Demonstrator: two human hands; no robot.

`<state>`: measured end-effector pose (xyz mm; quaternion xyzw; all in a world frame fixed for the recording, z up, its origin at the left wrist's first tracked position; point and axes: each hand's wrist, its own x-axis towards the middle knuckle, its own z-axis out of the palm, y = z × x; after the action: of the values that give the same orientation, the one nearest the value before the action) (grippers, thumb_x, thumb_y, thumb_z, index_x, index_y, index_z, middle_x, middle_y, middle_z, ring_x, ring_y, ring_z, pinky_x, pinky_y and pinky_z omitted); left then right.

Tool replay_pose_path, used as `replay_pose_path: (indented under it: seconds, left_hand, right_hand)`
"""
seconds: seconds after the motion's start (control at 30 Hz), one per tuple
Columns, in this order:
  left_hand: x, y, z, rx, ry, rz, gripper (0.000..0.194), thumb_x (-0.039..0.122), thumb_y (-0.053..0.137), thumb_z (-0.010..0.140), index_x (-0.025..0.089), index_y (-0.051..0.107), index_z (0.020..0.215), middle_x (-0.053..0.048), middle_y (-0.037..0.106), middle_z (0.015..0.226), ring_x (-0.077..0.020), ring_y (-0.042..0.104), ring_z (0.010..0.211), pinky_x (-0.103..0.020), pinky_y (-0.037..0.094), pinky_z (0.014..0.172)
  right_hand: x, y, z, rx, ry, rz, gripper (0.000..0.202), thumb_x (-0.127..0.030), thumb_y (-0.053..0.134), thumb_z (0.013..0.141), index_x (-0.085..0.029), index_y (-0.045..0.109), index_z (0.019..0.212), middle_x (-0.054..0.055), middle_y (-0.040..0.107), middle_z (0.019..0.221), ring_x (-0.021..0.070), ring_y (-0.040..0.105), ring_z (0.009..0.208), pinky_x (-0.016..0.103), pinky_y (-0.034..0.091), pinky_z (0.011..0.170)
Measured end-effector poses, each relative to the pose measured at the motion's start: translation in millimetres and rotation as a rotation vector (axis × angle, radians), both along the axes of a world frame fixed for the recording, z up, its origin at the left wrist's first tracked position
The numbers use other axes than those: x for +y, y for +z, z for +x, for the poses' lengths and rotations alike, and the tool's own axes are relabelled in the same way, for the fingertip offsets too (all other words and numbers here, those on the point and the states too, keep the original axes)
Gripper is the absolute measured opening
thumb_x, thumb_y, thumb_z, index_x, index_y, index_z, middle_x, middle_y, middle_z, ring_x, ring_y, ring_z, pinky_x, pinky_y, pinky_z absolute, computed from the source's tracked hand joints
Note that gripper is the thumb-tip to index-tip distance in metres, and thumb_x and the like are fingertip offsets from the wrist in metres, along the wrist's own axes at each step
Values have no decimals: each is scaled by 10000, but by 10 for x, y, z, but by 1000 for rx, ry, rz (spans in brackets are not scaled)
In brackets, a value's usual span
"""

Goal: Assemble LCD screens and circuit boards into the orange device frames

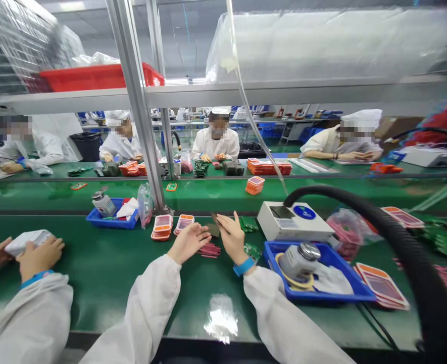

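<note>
My left hand (191,242) is over the green bench with its fingers apart and slightly curved, holding nothing that I can see. Opposite it, my right hand (231,236), with a blue wristband (243,266), has a thin dark piece (214,216) at its fingertips; its kind is unclear. A brownish flat square (213,230) shows between the hands. Just below lie several pink strips (210,250). Green circuit boards (249,224) are beside my right hand. Left of my hands are two stacks of orange-rimmed frames (162,227), (184,224).
A blue tray (321,298) with a dispenser bottle (299,262) stands by my right forearm. Behind it are a white box (293,222) and a thick black hose (393,237). At left, a co-worker's hands hold a white packet (28,241). A metal post (138,101) rises ahead.
</note>
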<state>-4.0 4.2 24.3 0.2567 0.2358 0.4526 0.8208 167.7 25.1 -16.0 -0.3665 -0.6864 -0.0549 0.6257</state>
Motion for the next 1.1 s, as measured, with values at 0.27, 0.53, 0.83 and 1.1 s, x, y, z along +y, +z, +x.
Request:
replay_pose_path:
  seconds: [0.27, 0.53, 0.83, 1.1]
  left_hand:
    - [-128, -9, 127, -59, -79, -25, 351, 377, 768, 725, 179, 675, 999, -89, 716, 984, -199, 665, 919, -344, 479, 874]
    - [-184, -55, 27, -40, -201, -40, 695, 364, 887, 546, 94, 655, 1144, -114, 690, 999, -188, 649, 919, -283, 497, 851]
    - [-172, -57, 49, 59, -251, 30, 634, 434, 873, 534, 194, 672, 1086, -87, 687, 979, -230, 681, 837, -385, 527, 814]
    - [-185, -179, 131, 189, -275, 101, 661, 417, 901, 448, 190, 691, 1032, -61, 696, 951, -173, 636, 891, -281, 451, 848]
  right_hand:
    - [-375, 9, -82, 55, 178, -1, 404, -23, 576, 832, -266, 649, 1146, 69, 737, 1048, 223, 712, 941, 624, 454, 1006]
    - [-603, 254, -47, -234, 226, -15, 366, 12, 555, 742, -130, 628, 1071, 171, 709, 1084, 316, 636, 1094, 748, 296, 1030]
    - [-763, 373, 35, 95, 405, -319, 380, -80, 555, 737, -219, 482, 1083, 105, 705, 1016, 278, 633, 1005, 717, 322, 1032]
    - [-684, 421, 14, -4, 236, -196, 321, 59, 543, 763, -233, 494, 889, -25, 719, 751, 137, 655, 707, 540, 444, 1018]
